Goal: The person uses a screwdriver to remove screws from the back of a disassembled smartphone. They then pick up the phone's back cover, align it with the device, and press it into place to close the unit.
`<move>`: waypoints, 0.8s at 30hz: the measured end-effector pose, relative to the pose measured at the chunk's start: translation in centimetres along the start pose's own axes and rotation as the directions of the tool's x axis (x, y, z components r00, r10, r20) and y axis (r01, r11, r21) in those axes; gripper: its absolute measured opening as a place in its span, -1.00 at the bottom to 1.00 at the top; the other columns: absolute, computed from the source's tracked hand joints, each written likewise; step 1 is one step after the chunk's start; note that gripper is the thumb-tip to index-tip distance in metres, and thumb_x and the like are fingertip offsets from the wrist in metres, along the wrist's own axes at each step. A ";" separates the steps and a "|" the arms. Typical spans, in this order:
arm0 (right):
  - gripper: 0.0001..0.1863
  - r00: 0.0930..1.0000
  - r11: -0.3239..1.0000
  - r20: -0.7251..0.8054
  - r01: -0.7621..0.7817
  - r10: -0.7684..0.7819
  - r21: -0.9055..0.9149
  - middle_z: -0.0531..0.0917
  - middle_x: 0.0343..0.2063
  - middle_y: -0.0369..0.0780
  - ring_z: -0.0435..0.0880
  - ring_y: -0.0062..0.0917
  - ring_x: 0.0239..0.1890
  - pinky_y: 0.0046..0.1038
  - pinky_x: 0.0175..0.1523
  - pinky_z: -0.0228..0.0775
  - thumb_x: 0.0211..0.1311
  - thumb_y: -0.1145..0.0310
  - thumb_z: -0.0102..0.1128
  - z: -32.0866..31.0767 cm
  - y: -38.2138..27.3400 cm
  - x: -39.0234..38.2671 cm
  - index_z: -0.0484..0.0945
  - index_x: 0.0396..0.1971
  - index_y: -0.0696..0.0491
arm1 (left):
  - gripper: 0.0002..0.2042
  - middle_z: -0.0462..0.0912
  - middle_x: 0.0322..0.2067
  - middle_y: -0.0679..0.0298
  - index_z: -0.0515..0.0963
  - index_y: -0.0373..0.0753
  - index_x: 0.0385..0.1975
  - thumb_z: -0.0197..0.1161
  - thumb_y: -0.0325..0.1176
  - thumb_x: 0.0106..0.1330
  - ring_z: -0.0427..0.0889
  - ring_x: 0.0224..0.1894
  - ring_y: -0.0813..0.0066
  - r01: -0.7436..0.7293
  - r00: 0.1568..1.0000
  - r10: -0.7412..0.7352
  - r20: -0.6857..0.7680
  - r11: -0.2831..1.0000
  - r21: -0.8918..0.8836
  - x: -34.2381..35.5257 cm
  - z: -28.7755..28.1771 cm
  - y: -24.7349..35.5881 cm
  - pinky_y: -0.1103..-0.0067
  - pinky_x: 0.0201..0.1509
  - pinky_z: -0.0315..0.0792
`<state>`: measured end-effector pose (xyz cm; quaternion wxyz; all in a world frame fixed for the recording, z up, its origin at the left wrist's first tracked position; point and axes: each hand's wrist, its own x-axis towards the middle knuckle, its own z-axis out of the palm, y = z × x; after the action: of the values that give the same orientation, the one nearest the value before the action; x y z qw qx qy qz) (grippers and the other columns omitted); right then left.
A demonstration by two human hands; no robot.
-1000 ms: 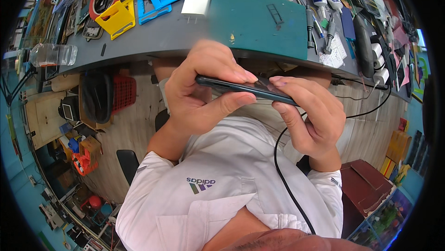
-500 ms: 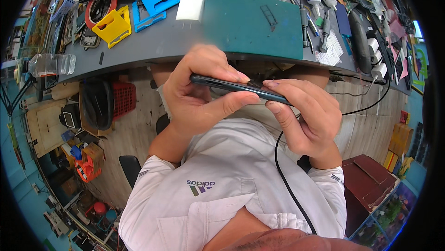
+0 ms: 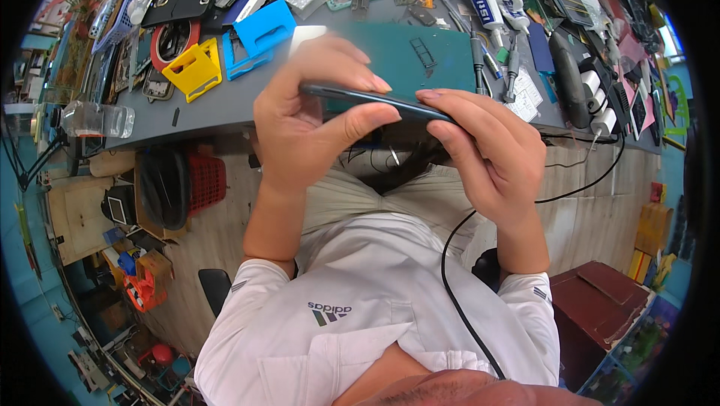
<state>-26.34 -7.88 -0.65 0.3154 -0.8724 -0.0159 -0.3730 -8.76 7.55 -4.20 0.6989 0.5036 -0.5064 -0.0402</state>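
Note:
A slim dark smartphone (image 3: 409, 106) is held edge-on over the near edge of the workbench, its right end a little lower than its left. My left hand (image 3: 304, 109) grips the left end, thumb underneath and fingers along the top. At the other end my right hand (image 3: 499, 147) pinches the phone between thumb and fingers. Both faces of the phone are seen too obliquely to make out. Just beyond lies a green work mat (image 3: 454, 64) with a thin dark rectangular frame (image 3: 423, 53) on it. A white block (image 3: 302, 34) is partly hidden behind my left hand.
Yellow (image 3: 193, 70) and blue plastic holders (image 3: 260, 31) stand on the grey bench (image 3: 217, 109) at left, near a clear plastic container (image 3: 97, 119). Glue tubes (image 3: 478, 2), screwdrivers (image 3: 513, 76) and white plugs (image 3: 602, 121) crowd the right. A black cable (image 3: 448, 271) runs over my shirt.
Both hands have moved the phone slightly away from my body and to the left, toward the bench. More of the bench's far side shows now. The grip looks much the same.

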 end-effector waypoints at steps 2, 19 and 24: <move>-0.75 1.000 1.000 -0.015 -0.004 0.003 -0.014 0.82 -0.25 -0.11 0.83 -0.31 -0.29 -0.41 -0.22 0.66 0.16 0.50 0.52 0.3 0.1 0.2 0.75 -0.16 0.18 | -0.64 0.79 -0.22 0.08 0.60 -0.29 -0.18 0.64 -0.52 0.07 0.70 0.02 0.21 0.050 0.998 -0.052 0.044 0.998 0.042 0.5 -0.8 0.3 0.20 0.39 0.37; -0.76 1.000 0.999 -0.004 0.009 -0.009 -0.033 0.82 -0.28 -0.11 0.83 -0.33 -0.34 -0.43 -0.27 0.67 0.09 0.51 0.54 1.0 -0.8 0.4 0.75 -0.22 0.19 | -0.71 0.81 -0.22 0.06 0.77 -0.42 -0.23 0.63 -0.59 0.01 0.79 -0.11 0.18 0.060 0.981 -0.073 0.177 0.995 0.077 0.6 -1.2 1.8 0.38 0.01 0.64; -0.75 0.999 0.998 -0.017 0.042 -0.043 -0.056 0.82 -0.29 -0.11 0.83 -0.31 -0.33 -0.42 -0.26 0.67 0.06 0.53 0.55 1.2 -0.6 0.5 0.75 -0.23 0.21 | -0.71 0.81 -0.26 0.07 0.77 -0.42 -0.24 0.63 -0.60 -0.01 0.79 -0.16 0.18 0.043 0.984 -0.050 0.172 0.998 0.046 0.7 -1.1 1.6 0.37 -0.02 0.63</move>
<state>-25.40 -6.79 -0.61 0.2832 -0.8769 -0.0211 -0.3877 -8.31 8.67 -2.54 0.6405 0.5243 -0.5539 -0.0894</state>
